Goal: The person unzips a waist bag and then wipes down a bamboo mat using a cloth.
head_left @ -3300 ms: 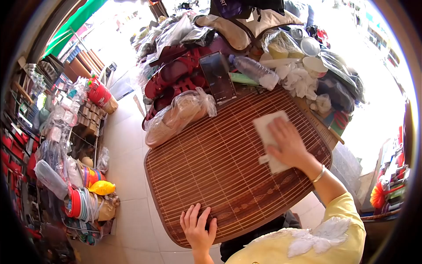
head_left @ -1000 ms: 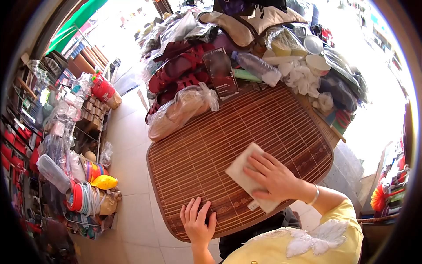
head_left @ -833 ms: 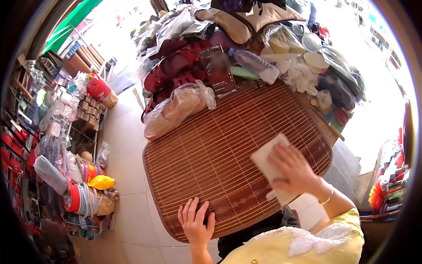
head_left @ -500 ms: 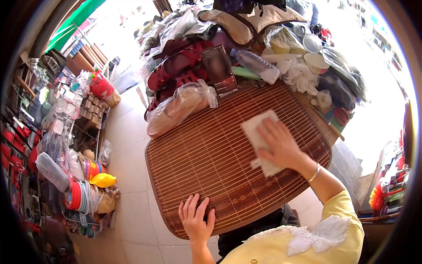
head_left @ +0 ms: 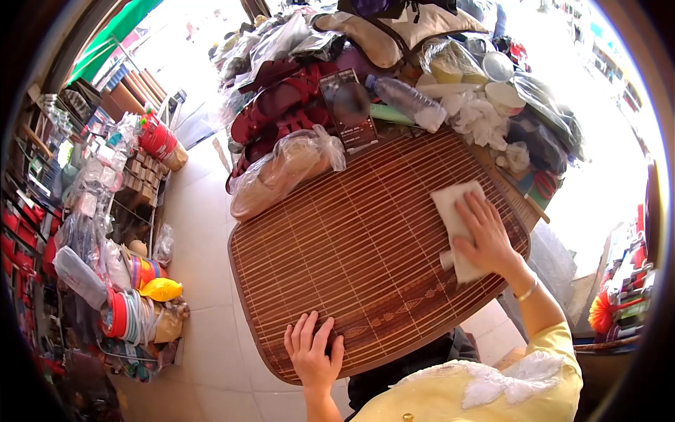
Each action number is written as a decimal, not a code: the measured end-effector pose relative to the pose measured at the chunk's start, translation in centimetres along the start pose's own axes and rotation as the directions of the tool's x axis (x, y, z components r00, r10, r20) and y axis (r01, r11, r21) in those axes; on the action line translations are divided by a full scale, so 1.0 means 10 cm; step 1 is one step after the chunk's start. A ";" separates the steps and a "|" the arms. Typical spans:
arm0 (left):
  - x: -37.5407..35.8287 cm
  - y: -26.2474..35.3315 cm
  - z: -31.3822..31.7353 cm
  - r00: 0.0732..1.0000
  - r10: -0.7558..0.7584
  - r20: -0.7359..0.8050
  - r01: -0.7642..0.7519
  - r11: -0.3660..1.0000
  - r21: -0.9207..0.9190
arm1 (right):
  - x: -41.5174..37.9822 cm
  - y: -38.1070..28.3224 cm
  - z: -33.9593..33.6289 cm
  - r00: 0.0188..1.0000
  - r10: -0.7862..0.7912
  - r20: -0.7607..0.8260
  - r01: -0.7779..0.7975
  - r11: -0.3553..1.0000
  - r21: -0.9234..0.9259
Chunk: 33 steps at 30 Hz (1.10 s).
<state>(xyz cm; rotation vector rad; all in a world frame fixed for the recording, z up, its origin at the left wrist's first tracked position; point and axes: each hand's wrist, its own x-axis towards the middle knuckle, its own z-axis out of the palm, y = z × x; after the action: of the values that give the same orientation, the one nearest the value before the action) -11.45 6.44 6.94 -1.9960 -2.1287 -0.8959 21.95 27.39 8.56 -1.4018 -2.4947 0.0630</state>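
Right grip [head_left: 485, 235] lies flat on a folded pale cloth [head_left: 453, 202], palm down, fingers slightly apart; whether the thumb pinches a fold cannot be told. Its cloth rests on the right part of a brown slatted mat [head_left: 337, 260], close to the rounded edge, with a small white tag [head_left: 447, 260] sticking out on the left. Left grip [head_left: 314, 352] has its fingers spread on the mat's near-left edge, thumb apart, closed on nothing visible. What bears the mat is hidden, so heavy pressure by the right edge could perhaps tilt or slide it, as the left hand seems to steady only one corner. With no clear pinch, the cloth might bunch or slip from under the palm, and its tag could catch between slats. Too long a reach toward the far edge might nudge the bagged shoe [head_left: 278, 176], the dark box [head_left: 360, 132] or the plastic bottle [head_left: 404, 100], all crowded there in a loose-looking pile.
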 end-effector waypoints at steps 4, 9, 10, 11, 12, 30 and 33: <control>0.00 0.01 0.00 1.000 -0.004 -0.006 0.004 1.000 0.006 | 0.36 -0.17 0.12 0.999 0.045 -0.024 -0.046 0.998 -0.046; -0.01 0.01 0.00 1.000 -0.013 0.005 0.013 1.000 0.001 | 0.21 -0.82 0.09 0.950 -0.313 0.020 0.311 0.947 0.079; -0.01 0.00 0.00 1.000 -0.003 0.001 0.003 1.000 0.008 | 0.12 -0.89 0.06 0.931 -0.363 0.031 0.357 0.927 0.119; -0.01 -0.01 0.01 1.000 0.007 -0.002 -0.006 1.000 0.014 | 0.02 -0.90 0.04 0.915 -0.402 0.015 0.395 0.905 0.158; 0.02 -0.01 0.00 1.000 0.008 0.000 -0.008 1.000 0.014 | -0.08 -0.90 0.00 0.916 -0.400 0.015 0.393 0.906 0.159; 1.04 -0.29 0.26 0.844 0.512 -0.162 -0.468 0.849 0.248 | 0.25 -0.86 0.16 0.957 -0.285 -0.051 0.289 0.953 0.088; 0.89 -0.09 0.21 0.806 0.581 -0.118 -0.563 0.812 0.154 | 0.01 -0.98 0.05 0.932 -0.362 0.013 0.355 0.920 0.165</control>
<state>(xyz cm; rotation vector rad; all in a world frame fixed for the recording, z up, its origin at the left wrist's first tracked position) -12.83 15.33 8.83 -2.2197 -1.3167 -0.7673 13.67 22.33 9.73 -0.8723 -2.6719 0.2159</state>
